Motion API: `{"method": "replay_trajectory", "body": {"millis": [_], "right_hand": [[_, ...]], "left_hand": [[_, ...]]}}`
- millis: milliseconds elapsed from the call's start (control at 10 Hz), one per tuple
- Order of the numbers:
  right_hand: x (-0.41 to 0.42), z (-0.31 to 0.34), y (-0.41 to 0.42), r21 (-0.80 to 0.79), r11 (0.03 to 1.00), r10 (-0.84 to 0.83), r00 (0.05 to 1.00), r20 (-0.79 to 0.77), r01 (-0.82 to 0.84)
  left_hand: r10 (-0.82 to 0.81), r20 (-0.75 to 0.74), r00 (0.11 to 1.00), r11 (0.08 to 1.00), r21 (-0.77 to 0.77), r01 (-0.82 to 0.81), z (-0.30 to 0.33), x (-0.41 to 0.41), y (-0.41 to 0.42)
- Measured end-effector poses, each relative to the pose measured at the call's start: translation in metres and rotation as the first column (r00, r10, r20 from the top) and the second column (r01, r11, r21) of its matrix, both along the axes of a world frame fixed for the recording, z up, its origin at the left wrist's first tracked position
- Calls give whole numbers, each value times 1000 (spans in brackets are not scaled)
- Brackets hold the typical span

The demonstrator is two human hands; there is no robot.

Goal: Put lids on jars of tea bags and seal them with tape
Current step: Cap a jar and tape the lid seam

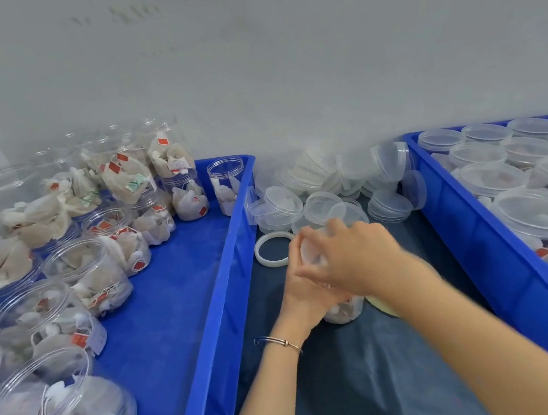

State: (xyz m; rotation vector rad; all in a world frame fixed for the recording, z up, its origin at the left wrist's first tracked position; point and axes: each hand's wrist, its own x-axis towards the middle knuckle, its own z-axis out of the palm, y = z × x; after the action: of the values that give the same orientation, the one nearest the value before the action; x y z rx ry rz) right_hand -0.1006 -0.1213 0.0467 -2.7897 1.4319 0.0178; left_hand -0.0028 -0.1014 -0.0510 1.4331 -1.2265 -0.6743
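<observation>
Clear plastic fills the middle of the dark desk, where the left hand (pixel 306 301) wraps around the body of a jar (pixel 342 311) of tea bags and the right hand (pixel 347 255) curls over its top, fingers bent around the lid (pixel 310 251) as if seating or turning it; the lid itself is mostly hidden under the fingers. Just beyond the hands lies a white roll of tape (pixel 272 250), untouched on the desk, and behind it a loose heap of spare lids (pixel 335 182) reaches back to the wall edge. The blue bin on the left (pixel 210 318) holds many jars that are filled with tea bags yet open, so most of the capping seems left to do. The blue bin on the right (pixel 475 227) holds jars that already carry lids; whether tape runs round them cannot be told. By this showing the work is partway through, and this jar is at the lidding step with taping to follow. Small red tags hang on the tea bags, but no writing on them is readable.
</observation>
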Motion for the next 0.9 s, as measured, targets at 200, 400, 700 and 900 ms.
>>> {"method": "replay_trajectory", "body": {"millis": [200, 400, 700, 900], "right_hand": [[-4, 5, -11, 48, 991, 127, 991, -31, -125], [-18, -31, 7, -273, 951, 211, 947, 241, -143], [-50, -44, -15, 132, 983, -61, 452, 890, -128], [-132, -100, -15, 104, 994, -20, 999, 37, 16]], "left_hand": [[-54, 1, 999, 999, -3, 54, 6, -3, 4], [-130, 165, 978, 989, -54, 141, 1, -6, -2], [-101, 103, 990, 980, -163, 117, -7, -2, 6], [-96, -58, 994, 979, -186, 84, 0, -12, 11]]}}
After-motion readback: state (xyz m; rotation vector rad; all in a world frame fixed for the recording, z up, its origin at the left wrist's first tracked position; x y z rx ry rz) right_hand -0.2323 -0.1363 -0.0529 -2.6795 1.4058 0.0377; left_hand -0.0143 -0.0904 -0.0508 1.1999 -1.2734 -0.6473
